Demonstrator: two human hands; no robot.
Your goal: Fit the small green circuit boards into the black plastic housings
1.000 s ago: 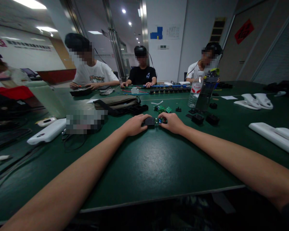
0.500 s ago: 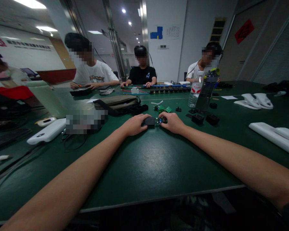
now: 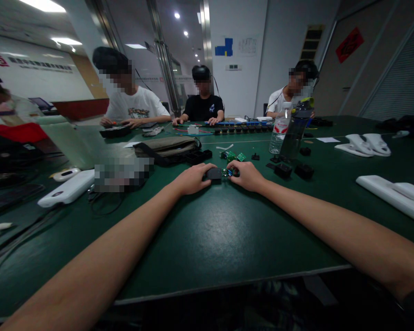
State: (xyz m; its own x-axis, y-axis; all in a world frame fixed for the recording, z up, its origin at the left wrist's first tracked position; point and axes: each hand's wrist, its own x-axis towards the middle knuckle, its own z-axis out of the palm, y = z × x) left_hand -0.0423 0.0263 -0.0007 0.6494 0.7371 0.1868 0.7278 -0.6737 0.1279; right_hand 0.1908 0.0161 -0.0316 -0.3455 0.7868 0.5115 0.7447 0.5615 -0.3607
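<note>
My left hand (image 3: 195,178) is closed on a small black plastic case (image 3: 214,174), thumb in front and fingers behind. At the case's right end is a small green circuit board (image 3: 225,173) with coloured bits, possibly wires. My right hand (image 3: 245,175) pinches this board between thumb and forefinger. Whether the board sits inside the case or only touches it, I cannot tell. Just behind my right hand lie more green circuit boards (image 3: 240,156) and a small black part (image 3: 255,156).
Black plastic pieces (image 3: 304,171) lie to the right, by a clear water bottle (image 3: 279,136) and a dark bottle (image 3: 296,131). A grey-brown bag (image 3: 169,146) lies behind my left hand. White devices (image 3: 395,195) flank both sides of the green table (image 3: 224,243). Several people sit across.
</note>
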